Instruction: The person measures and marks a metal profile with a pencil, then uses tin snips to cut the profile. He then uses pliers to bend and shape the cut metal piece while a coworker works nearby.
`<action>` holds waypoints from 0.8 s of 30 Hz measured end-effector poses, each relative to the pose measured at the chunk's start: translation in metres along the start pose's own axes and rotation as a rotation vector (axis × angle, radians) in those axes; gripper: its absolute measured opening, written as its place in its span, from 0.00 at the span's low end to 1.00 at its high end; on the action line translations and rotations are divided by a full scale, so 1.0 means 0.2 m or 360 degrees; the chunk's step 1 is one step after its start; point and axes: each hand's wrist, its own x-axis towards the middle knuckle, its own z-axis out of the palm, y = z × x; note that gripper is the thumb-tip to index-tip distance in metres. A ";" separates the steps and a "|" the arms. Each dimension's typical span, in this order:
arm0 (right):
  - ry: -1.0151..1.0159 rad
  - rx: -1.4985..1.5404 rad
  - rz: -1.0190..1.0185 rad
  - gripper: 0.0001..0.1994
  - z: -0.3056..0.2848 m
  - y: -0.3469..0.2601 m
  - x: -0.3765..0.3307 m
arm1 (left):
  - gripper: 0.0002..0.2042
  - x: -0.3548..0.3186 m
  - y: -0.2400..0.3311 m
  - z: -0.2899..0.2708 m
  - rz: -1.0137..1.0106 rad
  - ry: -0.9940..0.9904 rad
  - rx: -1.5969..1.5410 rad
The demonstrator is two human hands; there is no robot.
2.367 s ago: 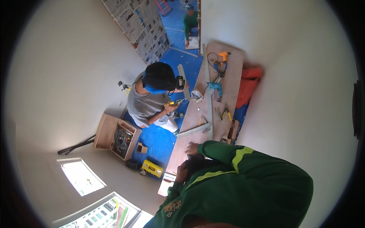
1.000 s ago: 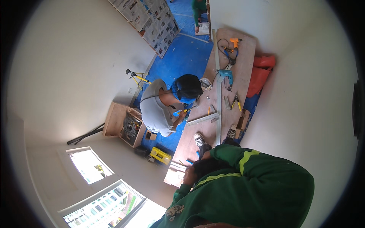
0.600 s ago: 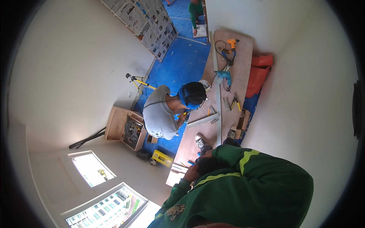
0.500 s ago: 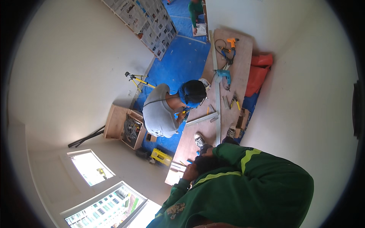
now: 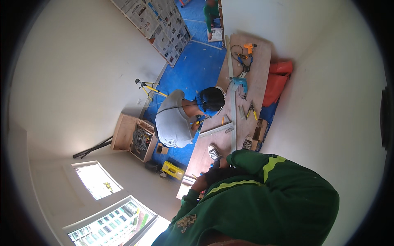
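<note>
My left hand [image 5: 200,183] rests against my dark trousers [image 5: 217,175] at the near left of a plywood board [image 5: 205,158]. Its fingers are curled out of sight, so what it holds, if anything, cannot be seen. Only a small part of my right hand [image 5: 224,163] shows past the green sleeve, close to my knee; its fingers are hidden. My sneakers [image 5: 214,153] stand on the board. Ahead of them lie a short metal channel [image 5: 216,129], a long metal channel [image 5: 233,110], a pencil [image 5: 223,119] and yellow-handled snips [image 5: 252,110].
A co-worker in a grey shirt [image 5: 174,123] bends at the board's left edge, holding a yellow-and-dark tool. Further along lie a teal drill [image 5: 240,85] and an orange drill [image 5: 249,48]. A wooden toolbox [image 5: 141,141], yellow case [image 5: 172,169] and tripod [image 5: 148,87] stand left.
The view has shifted slightly. My left hand has drawn a little down and left, closer to my sleeve. The co-worker's head has turned slightly.
</note>
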 end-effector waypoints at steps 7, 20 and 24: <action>-0.0010 -0.0011 -0.0008 0.37 0.03 0.04 0.00 | 0.17 -0.14 0.29 -0.13 -0.0622 0.0064 0.0462; 0.0006 0.0050 -0.0062 0.29 0.07 0.03 0.01 | 0.16 -0.13 -0.24 -0.08 -0.0165 -0.0076 -0.0314; 0.0101 0.0061 -0.0003 0.26 -0.02 0.07 -0.06 | 0.14 -0.15 -0.35 -0.18 -0.0265 -0.0061 -0.0789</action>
